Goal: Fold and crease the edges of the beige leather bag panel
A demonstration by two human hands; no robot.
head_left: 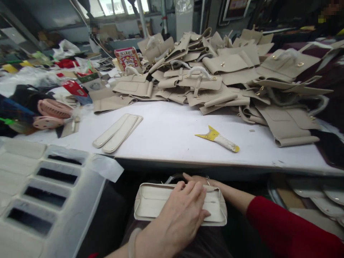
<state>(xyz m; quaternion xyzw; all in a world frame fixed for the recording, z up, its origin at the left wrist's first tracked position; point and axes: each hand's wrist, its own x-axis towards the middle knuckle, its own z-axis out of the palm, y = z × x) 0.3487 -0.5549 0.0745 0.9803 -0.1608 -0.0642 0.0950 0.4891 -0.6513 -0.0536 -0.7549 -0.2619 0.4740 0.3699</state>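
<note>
- Spanning the cream bag (154, 199), left hand (185, 204) lies back-up, fingers bent onto its smooth surface; can't tell if it's grasping or only pressing.
- Right hand (199, 179) at bag's far rim, mostly hidden; grip can't be told.
- Bag: boxy, rounded corners, raised thin edges, in front of the table edge, over dark cloth at lap height.
- Table (166, 136): smooth white top. On it, long round-ended cream strips (120, 132) with small metal studs, overlapping; yellow-and-white fork-ended tool (217, 139), scuffed.
- Behind: heaped beige bag pieces (193, 79), leather-like, folded, gold-tone hardware, plastic-wrapped handles.
- Left: whitish slotted rack (88, 186), dark rectangular openings.
</note>
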